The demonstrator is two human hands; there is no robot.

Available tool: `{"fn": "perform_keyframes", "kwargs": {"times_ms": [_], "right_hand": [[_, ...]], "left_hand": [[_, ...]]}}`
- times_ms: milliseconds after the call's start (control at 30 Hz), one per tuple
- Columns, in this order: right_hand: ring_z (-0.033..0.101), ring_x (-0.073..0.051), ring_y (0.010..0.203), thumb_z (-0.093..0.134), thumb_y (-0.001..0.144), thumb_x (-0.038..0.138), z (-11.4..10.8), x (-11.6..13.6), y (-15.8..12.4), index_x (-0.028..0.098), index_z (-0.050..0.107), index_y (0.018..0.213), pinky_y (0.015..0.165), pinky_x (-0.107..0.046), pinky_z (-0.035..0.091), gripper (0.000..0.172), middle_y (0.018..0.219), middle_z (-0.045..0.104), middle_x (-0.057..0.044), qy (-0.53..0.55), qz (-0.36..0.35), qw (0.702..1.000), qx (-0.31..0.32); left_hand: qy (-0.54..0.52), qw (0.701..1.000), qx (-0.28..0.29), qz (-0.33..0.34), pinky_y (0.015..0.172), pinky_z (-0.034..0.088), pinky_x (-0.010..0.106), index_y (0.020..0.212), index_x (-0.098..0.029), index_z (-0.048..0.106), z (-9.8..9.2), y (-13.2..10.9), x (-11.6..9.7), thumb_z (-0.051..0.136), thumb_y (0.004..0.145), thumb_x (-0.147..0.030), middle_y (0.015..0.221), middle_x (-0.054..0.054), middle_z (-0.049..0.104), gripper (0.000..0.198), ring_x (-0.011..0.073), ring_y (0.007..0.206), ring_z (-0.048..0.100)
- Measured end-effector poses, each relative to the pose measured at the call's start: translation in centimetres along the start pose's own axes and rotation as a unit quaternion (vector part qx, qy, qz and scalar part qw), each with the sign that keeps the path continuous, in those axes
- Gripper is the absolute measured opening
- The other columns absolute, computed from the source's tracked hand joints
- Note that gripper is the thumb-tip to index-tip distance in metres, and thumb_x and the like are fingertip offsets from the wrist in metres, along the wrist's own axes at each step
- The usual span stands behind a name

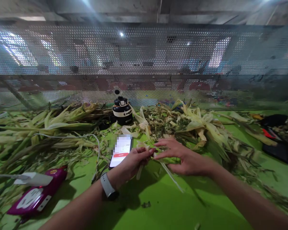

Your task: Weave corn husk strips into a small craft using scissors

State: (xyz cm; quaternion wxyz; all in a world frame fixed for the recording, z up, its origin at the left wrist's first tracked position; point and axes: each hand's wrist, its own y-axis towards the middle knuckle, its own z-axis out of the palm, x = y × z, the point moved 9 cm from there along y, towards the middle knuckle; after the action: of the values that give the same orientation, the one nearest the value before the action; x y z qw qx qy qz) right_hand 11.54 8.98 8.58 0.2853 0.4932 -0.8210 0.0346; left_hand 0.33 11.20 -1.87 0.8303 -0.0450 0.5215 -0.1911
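Observation:
My left hand [140,157], with a watch [108,187] on its wrist, is closed in a pinch on a pale strip of corn husk [139,171]. Part of that strip hangs below the fingers. Close on the right, my right hand [176,155] has its fingers spread, the tips almost meeting my left fingertips; I see nothing held in it. A thin pale husk strip [172,179] slants down beneath my right hand. Just left of my left hand lies a lit phone [122,150]. Behind both hands stands a pale piece of husk [142,119].
Heaps of corn husks [69,119] and more husks [204,123] line the back of the green table [172,207]. A black bottle [122,110] stands among them. A purple power bank [38,191] with a cable lies front left, a dark phone [277,150] at right. Behind is a perforated metal screen [144,64].

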Motion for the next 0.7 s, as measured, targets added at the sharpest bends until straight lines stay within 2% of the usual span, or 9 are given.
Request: {"fn": "perform_keyframes", "kwargs": {"times_ms": [133,233,300,367,433,500,567,633,700], "right_hand": [[0.034,-0.023,0.134,0.069,0.078,0.014,0.8,0.2,0.4,0.029,0.075,0.095,0.111,-0.049,0.023,0.023,0.139,0.050,-0.002,0.031,-0.016,0.999,-0.012],[0.042,-0.023,0.128,0.069,0.081,0.021,0.5,0.6,0.6,0.025,0.076,0.087,0.107,-0.045,0.031,0.011,0.131,0.057,-0.006,0.082,-0.035,0.995,-0.052],[0.049,-0.022,0.120,0.064,0.085,0.024,0.0,0.5,0.6,0.024,0.075,0.089,0.102,-0.042,0.037,0.012,0.123,0.062,-0.007,0.119,-0.026,0.988,-0.092],[0.058,-0.020,0.106,0.060,0.088,0.030,-0.1,-0.3,0.5,0.023,0.074,0.092,0.092,-0.038,0.045,0.017,0.110,0.067,-0.006,0.164,0.008,0.980,-0.112],[0.062,-0.019,0.090,0.056,0.090,0.037,0.5,-1.3,0.5,0.021,0.074,0.093,0.082,-0.035,0.049,0.024,0.094,0.069,-0.006,0.213,0.056,0.969,-0.108],[0.063,-0.019,0.081,0.054,0.090,0.043,1.1,-2.1,0.4,0.018,0.074,0.090,0.078,-0.033,0.050,0.032,0.085,0.069,-0.005,0.255,0.092,0.957,-0.108],[0.063,-0.019,0.080,0.053,0.089,0.045,1.2,-2.6,0.4,0.016,0.074,0.087,0.077,-0.032,0.050,0.036,0.083,0.069,-0.005,0.276,0.109,0.947,-0.126],[0.063,-0.019,0.081,0.053,0.089,0.045,0.8,-2.7,0.4,0.015,0.074,0.083,0.077,-0.031,0.049,0.036,0.082,0.069,-0.006,0.262,0.110,0.947,-0.150],[0.063,-0.019,0.080,0.053,0.090,0.043,0.4,-2.5,0.4,0.016,0.073,0.080,0.076,-0.029,0.048,0.036,0.080,0.069,-0.005,0.224,0.111,0.954,-0.167]], "left_hand": [[0.011,0.999,0.031,-0.003,0.043,0.030,0.015,0.066,-0.011,0.064,0.6,-0.2,0.3,0.085,0.057,-0.031,0.056,-0.004,0.054,0.030,0.0019,0.045,0.042],[0.037,0.998,0.053,0.021,0.046,0.032,0.017,0.090,-0.013,0.064,1.1,-0.4,0.0,0.085,0.057,-0.032,0.059,-0.004,0.058,0.042,0.0046,0.048,0.047],[0.055,0.996,0.043,0.047,0.047,0.032,0.018,0.112,-0.015,0.057,1.1,-0.5,-0.5,0.084,0.059,-0.033,0.061,-0.004,0.060,0.062,0.0061,0.050,0.049],[0.082,0.993,0.017,0.078,0.046,0.031,0.018,0.131,-0.016,0.041,0.9,-0.8,-1.3,0.083,0.061,-0.033,0.059,-0.006,0.059,0.084,0.0063,0.048,0.048],[0.120,0.987,0.004,0.108,0.044,0.032,0.018,0.143,-0.018,0.021,1.0,-1.1,-2.1,0.080,0.065,-0.033,0.056,-0.008,0.058,0.100,0.0063,0.045,0.045],[0.156,0.979,0.013,0.128,0.044,0.033,0.018,0.147,-0.019,0.009,1.5,-1.4,-2.6,0.076,0.070,-0.035,0.057,-0.007,0.060,0.104,0.0066,0.044,0.043],[0.187,0.973,0.030,0.129,0.043,0.035,0.019,0.147,-0.019,0.013,2.1,-1.6,-2.6,0.073,0.073,-0.039,0.060,-0.004,0.064,0.097,0.0070,0.044,0.044],[0.206,0.969,0.041,0.128,0.044,0.037,0.020,0.141,-0.017,0.030,2.4,-1.6,-2.4,0.071,0.073,-0.044,0.061,-0.002,0.065,0.084,0.0083,0.045,0.048],[0.210,0.967,0.040,0.136,0.045,0.040,0.021,0.127,-0.015,0.047,2.4,-1.5,-2.5,0.072,0.071,-0.046,0.058,-0.002,0.063,0.069,0.0103,0.049,0.052]]}}
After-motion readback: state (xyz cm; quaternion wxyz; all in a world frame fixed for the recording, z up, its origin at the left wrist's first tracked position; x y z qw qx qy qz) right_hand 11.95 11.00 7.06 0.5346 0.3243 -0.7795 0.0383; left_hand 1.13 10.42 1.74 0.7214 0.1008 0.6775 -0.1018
